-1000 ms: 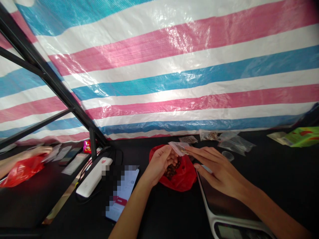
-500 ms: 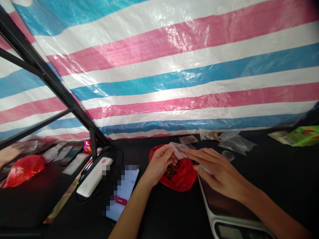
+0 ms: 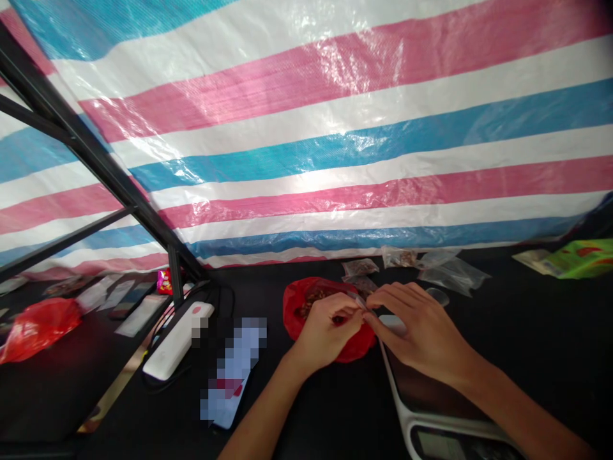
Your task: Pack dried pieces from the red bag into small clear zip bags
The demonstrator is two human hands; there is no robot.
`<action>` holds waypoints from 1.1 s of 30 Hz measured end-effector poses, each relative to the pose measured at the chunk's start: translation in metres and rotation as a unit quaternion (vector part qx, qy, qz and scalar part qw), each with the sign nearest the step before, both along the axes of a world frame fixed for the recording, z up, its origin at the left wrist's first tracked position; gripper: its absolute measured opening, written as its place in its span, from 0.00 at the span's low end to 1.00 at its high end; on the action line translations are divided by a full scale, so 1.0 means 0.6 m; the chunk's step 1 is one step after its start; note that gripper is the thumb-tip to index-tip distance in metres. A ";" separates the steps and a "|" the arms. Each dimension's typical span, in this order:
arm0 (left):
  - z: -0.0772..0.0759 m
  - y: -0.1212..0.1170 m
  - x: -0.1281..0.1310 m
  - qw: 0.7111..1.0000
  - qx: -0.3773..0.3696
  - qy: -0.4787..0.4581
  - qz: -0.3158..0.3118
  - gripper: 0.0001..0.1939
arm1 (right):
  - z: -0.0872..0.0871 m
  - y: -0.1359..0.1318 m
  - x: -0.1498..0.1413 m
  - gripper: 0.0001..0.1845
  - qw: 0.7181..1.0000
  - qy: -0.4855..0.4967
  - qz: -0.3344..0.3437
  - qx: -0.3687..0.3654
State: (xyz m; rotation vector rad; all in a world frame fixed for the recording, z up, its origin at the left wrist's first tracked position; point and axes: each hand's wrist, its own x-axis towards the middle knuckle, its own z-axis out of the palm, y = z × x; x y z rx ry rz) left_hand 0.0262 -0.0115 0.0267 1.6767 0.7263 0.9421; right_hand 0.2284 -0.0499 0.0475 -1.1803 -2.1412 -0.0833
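My left hand [image 3: 330,329] and my right hand [image 3: 416,332] meet fingertip to fingertip, both closed in a pinch. Between them is a small clear plastic bag [image 3: 357,299], mostly covered by the fingers; whether anything is inside cannot be made out. Just below and behind my left hand lies an opened red plastic bag [image 3: 293,319] with small brown pieces [image 3: 313,300] in it. My right hand is above the edge of a digital scale [image 3: 402,409] with a dark plate and a display at the front.
Small filled bags [image 3: 360,267], clear bags [image 3: 453,271] and a round clear lid [image 3: 438,296] lie along the back. A green packet [image 3: 582,259] is far right. Left are a phone [image 3: 234,383], a white power strip [image 3: 178,345], a black metal frame [image 3: 90,169] and another red bag [image 3: 45,326].
My left hand has turned and moved right, off the brown pieces. Both hands have come together, closing over the small clear bag. Another person's hand at far left has gone out of view.
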 end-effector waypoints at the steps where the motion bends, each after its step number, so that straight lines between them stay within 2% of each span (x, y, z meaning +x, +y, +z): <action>1: 0.000 0.000 -0.001 1.000 0.019 0.016 0.010 0.08 | -0.002 0.000 -0.001 0.04 1.000 -0.002 0.001 -0.007; 5: 0.002 0.002 -0.002 0.997 0.064 0.042 0.022 0.04 | -0.005 0.000 -0.003 0.05 1.000 0.004 0.005 -0.017; 12: 0.001 -0.003 0.002 0.993 0.077 0.054 0.068 0.10 | 0.003 -0.005 -0.008 0.06 0.999 0.022 -0.012 0.041; 14: 0.000 -0.002 0.003 0.996 0.042 0.029 0.070 0.10 | 0.005 -0.007 -0.008 0.05 0.998 0.028 -0.010 0.049; 17: 0.001 0.006 0.001 0.993 -0.034 -0.057 0.093 0.09 | 0.004 -0.006 -0.004 0.06 0.999 0.030 -0.007 0.025; 22: 0.009 0.027 -0.016 0.973 -0.115 -0.157 0.124 0.08 | -0.004 -0.001 0.007 0.25 0.999 -0.007 -0.028 -0.025; 26: 0.010 0.033 -0.025 0.955 -0.173 -0.220 0.098 0.10 | -0.008 0.000 0.006 0.28 0.998 -0.019 -0.020 -0.054; 30: 0.002 0.036 -0.027 0.962 -0.169 -0.193 0.091 0.10 | -0.011 0.000 -0.001 0.25 0.998 0.011 -0.005 -0.055; 33: -0.002 0.039 -0.030 0.976 -0.098 -0.113 0.160 0.07 | -0.013 0.000 -0.002 0.22 0.999 0.031 -0.010 -0.043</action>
